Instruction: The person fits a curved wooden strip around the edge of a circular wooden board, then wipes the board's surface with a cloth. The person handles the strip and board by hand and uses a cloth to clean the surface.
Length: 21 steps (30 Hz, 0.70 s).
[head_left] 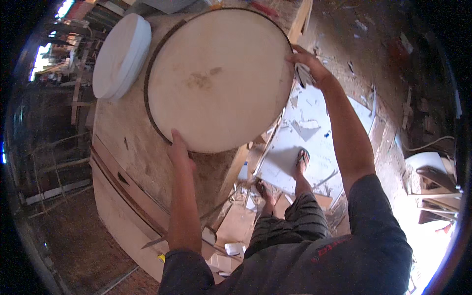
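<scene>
A large round pale wooden board (pixel 221 83) lies over the workbench, with brown smudges near its middle. A thin dark strip (pixel 147 93) runs along its left and top edge. My left hand (pixel 181 150) grips the near-left rim, thumb on the top face and the other fingers mostly hidden. At the far right rim, my right hand (pixel 312 69) is closed over the edge with its fingers on the board. Beside that palm is a bunched white and dark thing (pixel 304 76), too small to make out. Whether the board touches the bench all round cannot be seen.
Several round white-edged discs (pixel 123 56) are stacked at the far left of the worn wooden workbench (pixel 128 128). Long strips (pixel 128 184) lie along its left side. White sheets (pixel 300 128) with scraps cover the floor by my feet. Offcuts (pixel 435 179) are piled at right.
</scene>
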{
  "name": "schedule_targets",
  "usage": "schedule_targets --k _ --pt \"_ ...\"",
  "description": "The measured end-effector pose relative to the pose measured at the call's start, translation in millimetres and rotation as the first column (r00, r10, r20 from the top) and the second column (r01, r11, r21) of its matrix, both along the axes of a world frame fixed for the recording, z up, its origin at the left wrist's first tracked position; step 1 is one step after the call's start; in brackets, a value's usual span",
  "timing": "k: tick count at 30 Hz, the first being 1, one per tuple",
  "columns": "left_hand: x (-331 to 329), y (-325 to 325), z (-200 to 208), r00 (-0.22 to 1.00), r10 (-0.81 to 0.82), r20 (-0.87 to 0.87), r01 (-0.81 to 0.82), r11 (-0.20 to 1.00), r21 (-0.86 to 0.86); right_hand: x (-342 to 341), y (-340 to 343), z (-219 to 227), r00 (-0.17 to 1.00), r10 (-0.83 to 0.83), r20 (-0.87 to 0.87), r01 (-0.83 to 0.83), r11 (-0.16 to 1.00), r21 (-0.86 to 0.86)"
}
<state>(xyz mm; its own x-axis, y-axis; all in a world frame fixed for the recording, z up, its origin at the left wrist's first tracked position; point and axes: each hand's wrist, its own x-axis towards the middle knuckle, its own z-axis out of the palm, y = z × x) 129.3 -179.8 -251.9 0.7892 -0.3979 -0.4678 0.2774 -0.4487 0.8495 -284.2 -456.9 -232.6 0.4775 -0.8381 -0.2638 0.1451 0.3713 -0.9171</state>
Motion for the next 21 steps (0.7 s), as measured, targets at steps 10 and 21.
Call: schedule_targets --k 10,21 --pt "-42.3 -31.9 21.0 0.979 0.004 -0.202 -0.027 0.993 -0.113 -19.8 -36.6 -8.5 1.000 -0.002 -0.027 0.001 1.000 -0.023" --pt "-46.6 -26.9 33.2 0.975 0.086 -0.205 -0.118 0.982 -0.149 -30.1 -16.0 -4.1 0.987 -0.082 0.139 0.068 0.993 0.100"
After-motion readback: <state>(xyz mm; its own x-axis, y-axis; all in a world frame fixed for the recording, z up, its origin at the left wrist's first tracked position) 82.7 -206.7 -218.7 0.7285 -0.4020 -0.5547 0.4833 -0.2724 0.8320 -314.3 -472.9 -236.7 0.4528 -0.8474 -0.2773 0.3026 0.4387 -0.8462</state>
